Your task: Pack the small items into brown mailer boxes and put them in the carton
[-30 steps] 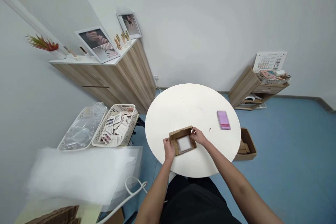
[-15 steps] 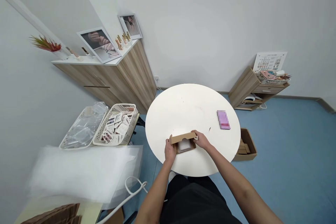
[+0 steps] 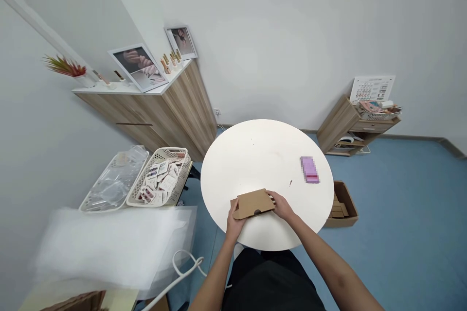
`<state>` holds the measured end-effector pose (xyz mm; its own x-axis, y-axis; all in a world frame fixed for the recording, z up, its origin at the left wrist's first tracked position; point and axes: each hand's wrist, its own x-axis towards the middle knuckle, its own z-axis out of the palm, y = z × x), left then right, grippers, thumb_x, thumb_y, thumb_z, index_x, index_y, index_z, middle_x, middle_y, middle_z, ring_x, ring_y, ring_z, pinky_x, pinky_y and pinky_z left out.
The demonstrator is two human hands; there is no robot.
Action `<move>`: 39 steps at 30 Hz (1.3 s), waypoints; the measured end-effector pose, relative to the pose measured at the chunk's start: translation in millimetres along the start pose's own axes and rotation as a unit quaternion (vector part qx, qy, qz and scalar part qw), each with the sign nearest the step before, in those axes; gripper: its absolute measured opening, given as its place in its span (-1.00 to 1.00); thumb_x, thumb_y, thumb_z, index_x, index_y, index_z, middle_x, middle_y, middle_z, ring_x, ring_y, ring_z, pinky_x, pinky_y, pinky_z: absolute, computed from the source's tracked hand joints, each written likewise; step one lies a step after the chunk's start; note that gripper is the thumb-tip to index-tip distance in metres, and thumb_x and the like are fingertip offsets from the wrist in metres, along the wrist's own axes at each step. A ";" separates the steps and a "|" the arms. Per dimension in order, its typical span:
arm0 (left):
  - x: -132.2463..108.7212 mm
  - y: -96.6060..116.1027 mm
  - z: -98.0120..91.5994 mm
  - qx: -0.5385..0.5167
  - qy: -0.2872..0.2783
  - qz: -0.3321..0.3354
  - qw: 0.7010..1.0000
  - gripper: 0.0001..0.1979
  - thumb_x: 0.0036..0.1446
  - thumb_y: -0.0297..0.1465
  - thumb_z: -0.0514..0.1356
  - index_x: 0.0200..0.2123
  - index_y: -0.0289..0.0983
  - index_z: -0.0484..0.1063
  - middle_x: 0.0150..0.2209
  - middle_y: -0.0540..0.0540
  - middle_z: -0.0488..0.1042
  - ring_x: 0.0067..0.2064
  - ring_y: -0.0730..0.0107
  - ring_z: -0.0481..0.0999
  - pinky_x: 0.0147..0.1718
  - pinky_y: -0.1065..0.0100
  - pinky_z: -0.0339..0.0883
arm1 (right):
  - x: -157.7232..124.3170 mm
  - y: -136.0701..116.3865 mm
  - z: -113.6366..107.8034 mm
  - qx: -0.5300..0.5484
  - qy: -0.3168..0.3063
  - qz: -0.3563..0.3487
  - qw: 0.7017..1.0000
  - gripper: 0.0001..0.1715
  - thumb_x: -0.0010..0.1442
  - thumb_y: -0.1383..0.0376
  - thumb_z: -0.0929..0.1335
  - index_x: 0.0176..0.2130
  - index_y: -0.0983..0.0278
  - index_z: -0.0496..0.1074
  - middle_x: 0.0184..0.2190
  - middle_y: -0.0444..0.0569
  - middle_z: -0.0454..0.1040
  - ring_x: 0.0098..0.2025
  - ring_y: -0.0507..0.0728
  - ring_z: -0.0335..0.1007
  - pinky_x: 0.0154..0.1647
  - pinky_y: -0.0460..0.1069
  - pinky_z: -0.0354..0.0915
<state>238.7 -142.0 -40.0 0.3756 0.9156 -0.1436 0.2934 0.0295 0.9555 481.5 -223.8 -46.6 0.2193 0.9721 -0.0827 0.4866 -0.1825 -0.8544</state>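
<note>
A small brown cardboard box (image 3: 255,201) lies near the front edge of the round white table (image 3: 251,150). Its lid is folded down over the top, with a dark thumb notch along the front edge, so the inside is hidden. My left hand (image 3: 234,221) grips the box's left end, thumb on top. On the right end, my right hand (image 3: 281,205) has its fingers bent around the corner. A purple packet, blurred into blocks (image 3: 310,170), rests on the table to the right.
Left of the table, white baskets hold clear plastic packaging (image 3: 113,184) and small cards (image 3: 160,182). Translucent white sheets (image 3: 116,243) lie in front of them. An open carton (image 3: 343,204) with brown boxes stands on the floor at right. A wooden cabinet (image 3: 182,102) is behind, left.
The box's lid has come down toward me and now covers the opening that showed white contents. Both hands have stayed at the box's ends.
</note>
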 end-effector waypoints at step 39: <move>-52.2 -29.9 -1.8 0.158 -0.106 0.091 0.977 -0.24 0.11 -0.48 0.10 0.36 -0.07 -0.05 0.43 -0.11 -0.23 0.39 0.09 -0.04 0.14 0.11 0.31 | -55.9 -4.7 30.3 -0.098 -0.032 -0.017 0.995 0.07 0.01 0.48 0.24 0.40 0.03 -0.21 0.43 -0.11 -0.24 0.39 0.24 -0.06 0.26 0.20 0.22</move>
<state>208.8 -190.0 -60.6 0.6106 0.7896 -0.0602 0.4495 -0.2829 0.8473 441.4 -272.9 -53.5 0.1493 0.9843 -0.0937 0.6500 -0.1691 -0.7409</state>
